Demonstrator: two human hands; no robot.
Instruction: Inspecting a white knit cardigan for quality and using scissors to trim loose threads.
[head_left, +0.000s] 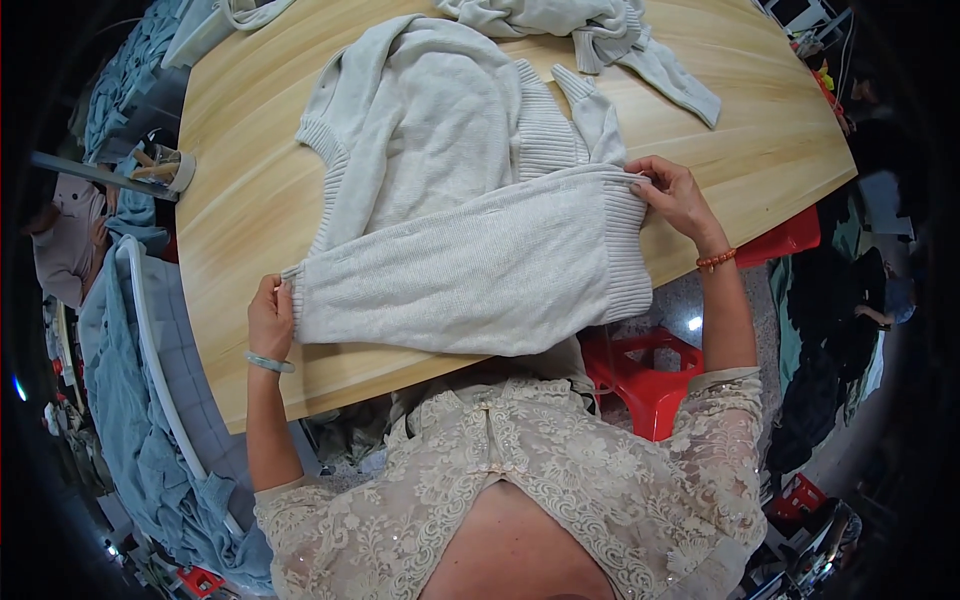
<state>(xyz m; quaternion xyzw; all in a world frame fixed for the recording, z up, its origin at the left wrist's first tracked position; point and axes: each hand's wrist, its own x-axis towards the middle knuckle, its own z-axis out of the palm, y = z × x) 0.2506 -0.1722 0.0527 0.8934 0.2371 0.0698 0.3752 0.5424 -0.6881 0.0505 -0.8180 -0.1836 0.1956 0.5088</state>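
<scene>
Pale-grey knit sweater (450, 265) lies on the table (230, 220), partly over its near edge. Left hand (270, 318) pinches its left end, right hand (675, 197) pinches the ribbed right end. Similar knit garment (610, 25) behind. Markings on the cup (184, 174) at left: too small to read.

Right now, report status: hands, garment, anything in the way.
Left hand gripping one ribbed end, right hand the other. Pale knit garment spread between, overhanging near edge of table. Nothing lying on it; second knit garment beyond.
</scene>
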